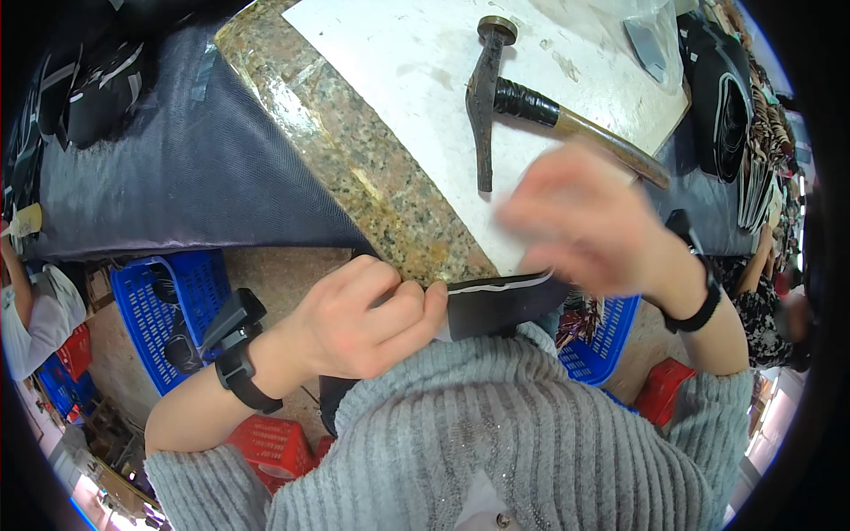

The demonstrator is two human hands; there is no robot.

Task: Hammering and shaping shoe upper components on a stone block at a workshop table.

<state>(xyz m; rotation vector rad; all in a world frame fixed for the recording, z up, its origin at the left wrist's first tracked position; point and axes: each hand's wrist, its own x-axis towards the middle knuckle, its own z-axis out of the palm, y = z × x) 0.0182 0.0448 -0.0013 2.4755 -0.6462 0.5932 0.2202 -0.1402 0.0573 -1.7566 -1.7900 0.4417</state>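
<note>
My left hand (pixel 367 319) is closed, thumb and fingers pinching the left end of a flat black piece (pixel 496 310) with a pale strip along its upper edge. The piece lies against the near corner of the stone slab, close to my body; its material is hard to make out. Above its right end is my right hand (pixel 584 217), smeared by motion, so its fingers do not show clearly. Just beyond that hand a hammer (pixel 482 102) with a dark metal head and a tape-wrapped wooden handle lies on a white board (pixel 398 80).
The board rests on a speckled granite slab (pixel 381 168) over a dark covered table (pixel 177 168). A clear plastic bag (pixel 655 40) and folded black material (pixel 719 102) are at far right. Blue baskets (pixel 146 310) and red baskets (pixel 270 442) stand below. Other people sit on both sides.
</note>
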